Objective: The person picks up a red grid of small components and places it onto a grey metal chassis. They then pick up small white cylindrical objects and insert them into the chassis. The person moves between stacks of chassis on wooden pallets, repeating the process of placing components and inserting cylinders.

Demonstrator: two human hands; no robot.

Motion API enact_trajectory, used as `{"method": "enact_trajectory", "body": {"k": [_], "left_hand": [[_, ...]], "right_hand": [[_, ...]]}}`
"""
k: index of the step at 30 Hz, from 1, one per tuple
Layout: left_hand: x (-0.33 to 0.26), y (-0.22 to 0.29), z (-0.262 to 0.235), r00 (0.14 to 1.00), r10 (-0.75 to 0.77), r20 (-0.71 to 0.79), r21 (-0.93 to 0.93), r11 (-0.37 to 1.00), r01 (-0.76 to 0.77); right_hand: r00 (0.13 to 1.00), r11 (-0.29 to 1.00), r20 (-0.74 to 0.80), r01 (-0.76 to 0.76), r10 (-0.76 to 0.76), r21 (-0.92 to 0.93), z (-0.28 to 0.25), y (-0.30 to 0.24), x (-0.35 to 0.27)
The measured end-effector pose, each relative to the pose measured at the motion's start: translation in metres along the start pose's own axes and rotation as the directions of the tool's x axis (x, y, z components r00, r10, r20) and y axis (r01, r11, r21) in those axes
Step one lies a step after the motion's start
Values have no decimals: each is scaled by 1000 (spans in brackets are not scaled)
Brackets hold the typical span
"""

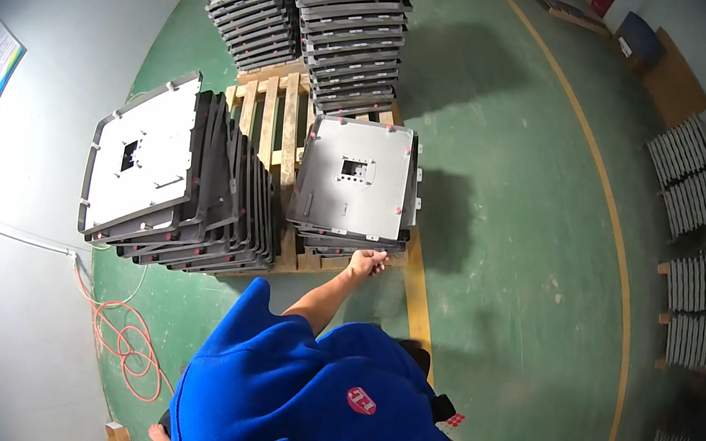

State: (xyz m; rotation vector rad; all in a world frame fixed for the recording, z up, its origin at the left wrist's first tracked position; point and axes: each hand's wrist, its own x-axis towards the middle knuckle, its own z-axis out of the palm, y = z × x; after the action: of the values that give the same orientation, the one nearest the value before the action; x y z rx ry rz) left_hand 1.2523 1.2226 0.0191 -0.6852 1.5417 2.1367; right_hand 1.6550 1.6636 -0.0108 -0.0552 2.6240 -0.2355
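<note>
My left hand (367,263) reaches forward with its fingers closed, next to the near edge of a low stack on the pallet. Something small and pale shows at the fingertips; I cannot make out what it is. Topping that stack is a grey panel (352,197), with a square cutout, small tabs and pink-red spots along its rim. More panels lie under it. My right hand is not in view. By the right side of my blue shirt (297,396) there is a cluster of small red round pieces (455,420), partly hidden. A hand (158,435) at the lower left cannot be placed.
To the left, a leaning stack of panels (142,155) fans out. Taller stacks (347,26) stand behind on the wooden pallet (270,115). An orange hose (133,352) coils on the green floor. More stacked panels (702,174) line the right wall. Yellow lines (603,159) mark the floor.
</note>
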Motion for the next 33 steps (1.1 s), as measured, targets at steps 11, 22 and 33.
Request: {"method": "enact_trajectory", "body": {"k": [11, 22, 33], "left_hand": [[84, -4, 57, 964, -170, -203, -493, 869, 49], [132, 51, 152, 981, -90, -170, -564, 825, -22], [176, 35, 94, 768, -391, -508, -525, 847, 84]], "right_hand": [[912, 755, 119, -394, 393, 525, -163, 151, 179], [990, 961, -34, 138, -134, 240, -312, 257, 486], [957, 929, 165, 175, -238, 325, -425, 158, 691]]}}
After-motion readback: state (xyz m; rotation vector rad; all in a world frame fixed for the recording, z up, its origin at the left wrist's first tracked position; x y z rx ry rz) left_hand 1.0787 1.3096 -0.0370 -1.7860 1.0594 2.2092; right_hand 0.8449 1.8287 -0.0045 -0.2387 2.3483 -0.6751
